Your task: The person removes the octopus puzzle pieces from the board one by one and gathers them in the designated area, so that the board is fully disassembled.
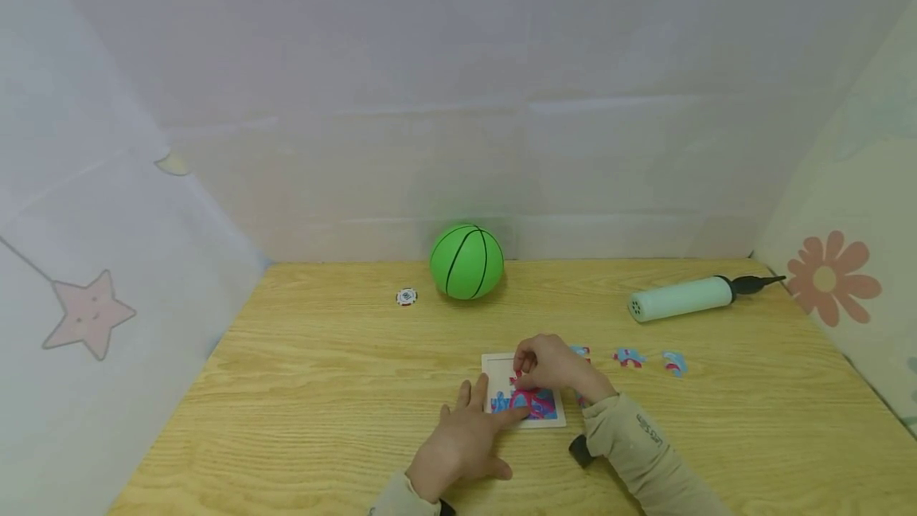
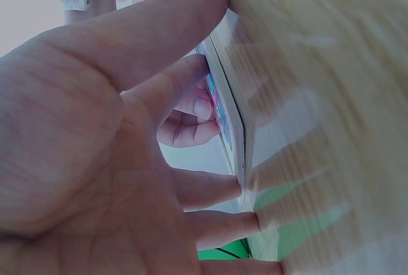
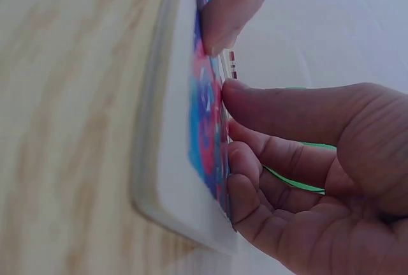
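A jigsaw puzzle in a shallow white tray (image 1: 489, 360) lies on the wooden table, its near part filled with blue and pink pieces (image 1: 543, 404). My left hand (image 1: 458, 440) is spread at the tray's left side, one finger pressing on the fitted pieces and others at the edge and on the table. Over the tray my right hand (image 1: 553, 365) pinches a small pink-and-blue puzzle piece (image 1: 513, 379) between thumb and curled fingers, low over the bare part. In the right wrist view its thumb and fingertips (image 3: 237, 85) are right at the puzzle surface; they hide most of the piece.
Loose puzzle pieces lie right of the tray, among them one (image 1: 630, 357) and another (image 1: 674, 364). Farther back are a green ball (image 1: 467, 262), a poker chip (image 1: 406, 297) and a pale hand pump (image 1: 680, 299) with a black nozzle. A cloth wall stands behind the table.
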The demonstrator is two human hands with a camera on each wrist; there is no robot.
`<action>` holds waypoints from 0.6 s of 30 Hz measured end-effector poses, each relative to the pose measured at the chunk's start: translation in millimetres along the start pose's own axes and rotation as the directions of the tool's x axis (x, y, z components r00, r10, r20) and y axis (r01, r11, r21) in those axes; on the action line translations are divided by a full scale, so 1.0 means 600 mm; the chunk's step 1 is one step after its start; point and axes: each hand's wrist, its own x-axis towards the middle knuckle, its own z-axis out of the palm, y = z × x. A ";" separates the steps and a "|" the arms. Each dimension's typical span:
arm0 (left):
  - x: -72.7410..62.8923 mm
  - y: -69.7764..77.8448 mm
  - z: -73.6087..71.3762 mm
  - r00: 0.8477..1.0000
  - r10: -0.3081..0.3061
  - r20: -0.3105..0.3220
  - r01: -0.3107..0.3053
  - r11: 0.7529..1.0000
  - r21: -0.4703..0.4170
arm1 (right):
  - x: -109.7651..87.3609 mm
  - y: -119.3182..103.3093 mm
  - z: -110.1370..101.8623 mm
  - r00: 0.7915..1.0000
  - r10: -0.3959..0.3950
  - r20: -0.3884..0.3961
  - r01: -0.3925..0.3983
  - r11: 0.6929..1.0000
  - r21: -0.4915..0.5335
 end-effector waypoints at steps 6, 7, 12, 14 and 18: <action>0.001 0.000 0.002 1.000 -0.002 -0.004 0.002 1.000 0.002 | -0.001 0.003 0.001 1.000 -0.020 0.005 0.020 1.000 -0.003; 0.001 0.000 0.002 1.000 -0.003 -0.003 0.003 1.000 0.001 | -0.001 0.003 0.001 1.000 -0.022 0.006 0.022 1.000 -0.005; 0.002 -0.001 0.003 1.000 -0.007 0.003 0.007 1.000 -0.010 | 0.000 0.004 0.000 1.000 -0.024 0.009 0.024 1.000 -0.010; 0.003 -0.002 0.004 1.000 -0.005 0.002 0.005 1.000 -0.010 | 0.000 0.004 0.000 1.000 -0.024 0.008 0.024 1.000 -0.010; 0.002 -0.002 0.003 1.000 -0.008 0.012 0.008 1.000 -0.026 | 0.000 0.004 0.001 1.000 -0.021 0.001 0.021 1.000 -0.007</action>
